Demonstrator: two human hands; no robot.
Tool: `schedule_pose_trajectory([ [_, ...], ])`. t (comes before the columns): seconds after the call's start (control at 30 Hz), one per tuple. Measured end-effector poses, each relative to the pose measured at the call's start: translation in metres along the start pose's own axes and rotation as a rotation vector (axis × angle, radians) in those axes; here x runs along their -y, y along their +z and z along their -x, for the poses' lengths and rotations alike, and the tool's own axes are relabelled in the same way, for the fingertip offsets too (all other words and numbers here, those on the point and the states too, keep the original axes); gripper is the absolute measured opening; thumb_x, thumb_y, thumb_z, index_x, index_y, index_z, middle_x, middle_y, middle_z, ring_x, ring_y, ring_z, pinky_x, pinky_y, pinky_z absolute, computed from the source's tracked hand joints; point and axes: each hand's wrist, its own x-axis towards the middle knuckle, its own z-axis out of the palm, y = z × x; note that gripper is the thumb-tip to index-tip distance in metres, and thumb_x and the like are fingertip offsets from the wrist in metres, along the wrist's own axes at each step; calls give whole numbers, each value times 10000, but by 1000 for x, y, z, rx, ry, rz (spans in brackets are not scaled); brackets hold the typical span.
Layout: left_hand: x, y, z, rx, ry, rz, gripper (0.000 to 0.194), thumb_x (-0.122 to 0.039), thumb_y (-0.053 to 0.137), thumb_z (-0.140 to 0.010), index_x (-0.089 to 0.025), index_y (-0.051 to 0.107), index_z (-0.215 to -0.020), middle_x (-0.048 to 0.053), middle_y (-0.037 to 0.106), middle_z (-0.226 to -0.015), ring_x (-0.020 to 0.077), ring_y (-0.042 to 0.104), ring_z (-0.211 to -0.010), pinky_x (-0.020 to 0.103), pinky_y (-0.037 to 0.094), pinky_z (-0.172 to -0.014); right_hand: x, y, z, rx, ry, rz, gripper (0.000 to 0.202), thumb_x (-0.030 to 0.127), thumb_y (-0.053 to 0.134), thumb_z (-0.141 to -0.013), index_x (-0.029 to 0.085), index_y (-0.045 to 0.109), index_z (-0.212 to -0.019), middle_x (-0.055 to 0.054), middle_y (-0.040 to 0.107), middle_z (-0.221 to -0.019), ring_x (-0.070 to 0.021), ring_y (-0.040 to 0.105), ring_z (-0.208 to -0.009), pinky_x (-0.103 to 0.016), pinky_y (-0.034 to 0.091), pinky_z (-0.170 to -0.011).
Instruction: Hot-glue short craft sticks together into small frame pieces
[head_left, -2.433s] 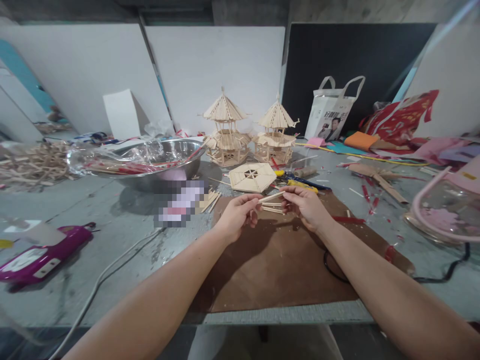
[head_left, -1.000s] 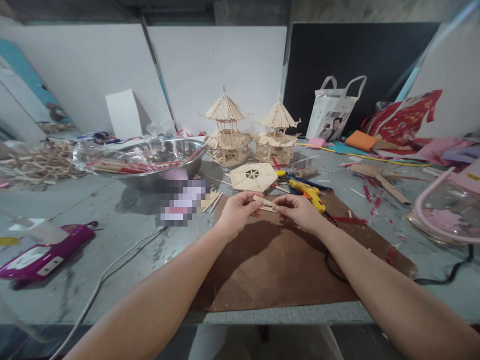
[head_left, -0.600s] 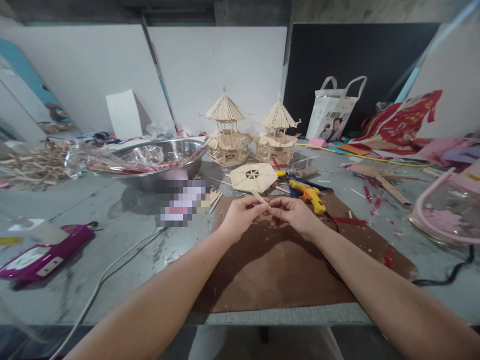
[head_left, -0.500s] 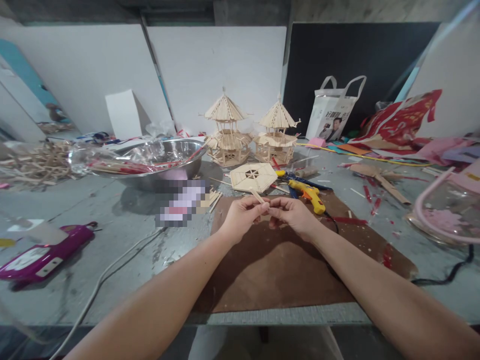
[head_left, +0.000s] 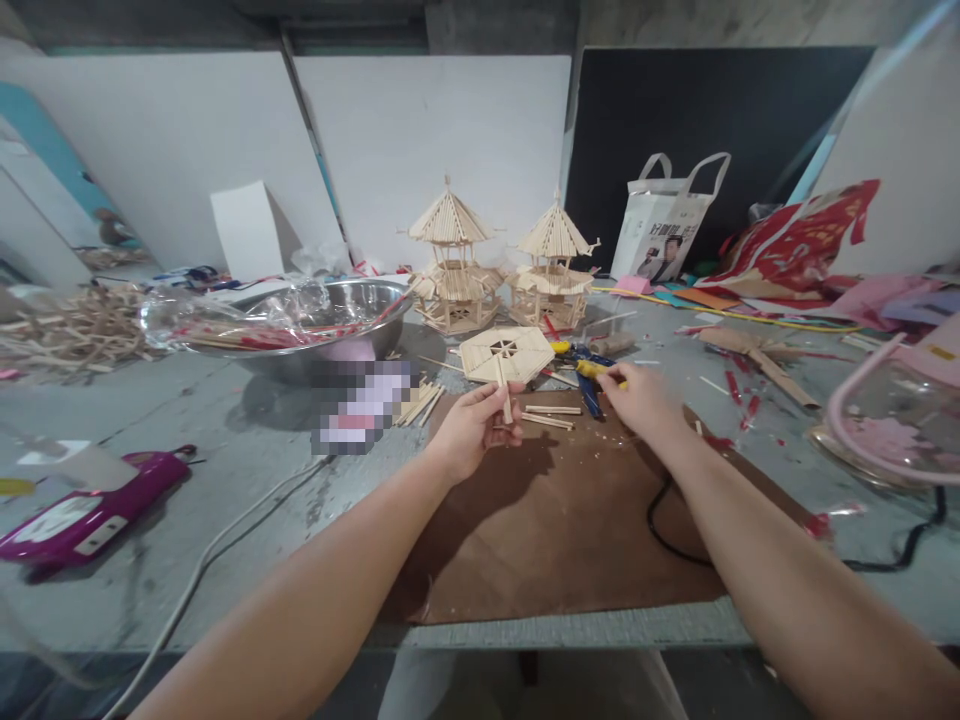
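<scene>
Wooden sticks (head_left: pixel 503 400) are pinched in the left hand (head_left: pixel 472 432), the right hand (head_left: pixel 643 402) clasps the yellow glue gun (head_left: pixel 591 369), and a white bag (head_left: pixel 651 208) bears partly legible Chinese lettering (head_left: pixel 661 231).

1. Right hand (head_left: pixel 639 398): withdrawn from the held sticks (head_left: pixel 503 388), now grasping the glue gun (head_left: pixel 591 369).
2. Left hand (head_left: pixel 466 428): now holding these sticks alone.
3. Loose sticks (head_left: pixel 553 409) on the mat (head_left: pixel 547 545): uncovered between the hands.

Left hand (head_left: pixel 480 422): straight cream wooden sticks (head_left: pixel 503 393). Right hand (head_left: pixel 637 398): yellow plastic glue gun (head_left: pixel 592 369). Below both: flat brown mat (head_left: pixel 555 540). Beyond left hand: cream hexagonal wooden panel (head_left: pixel 530 350), dark spoked centre.
</scene>
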Motion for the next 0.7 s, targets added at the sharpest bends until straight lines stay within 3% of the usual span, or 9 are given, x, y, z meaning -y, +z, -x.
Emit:
schedule_pose_trajectory([
  [0.17,-1,-2,-1,36,-16,82,263,-319,478,-713,-155,519,-915,-30,436,-585,49,424,-400,200,375,-375,-35,9,-19,205,197,270,576,625,319,-644,153,615,-791,-167,606,-800,-265,558,-712,-310,357,-528],
  [0.33,-1,-2,-2,25,-39,88,214,-314,490,-707,-153,525,-843,-34,442,-571,34,395,-367,178,340,-341,-51,23,-29,302,158,211,600,633,310,-638,132,620,-752,-149,614,-734,-225,564,-649,-276,349,-503],
  [0.5,0,-2,-2,17,-59,45,201,-320,503,-696,-151,520,-804,-24,481,-596,24,375,-343,165,300,-319,-52,21,-28,302,232,-31,460,542,388,-655,136,603,-633,-91,593,-575,-152,516,-470,-244,318,-420],
  [0.7,1,-4,-3,-51,-90,7,209,-336,523,-674,-162,516,-791,-43,459,-540,20,346,-322,151,263,-314,-33,10,-17,131,400,-565,278,440,535,-593,166,550,-639,-5,512,-463,-95,435,-368,-212,314,-331],
])
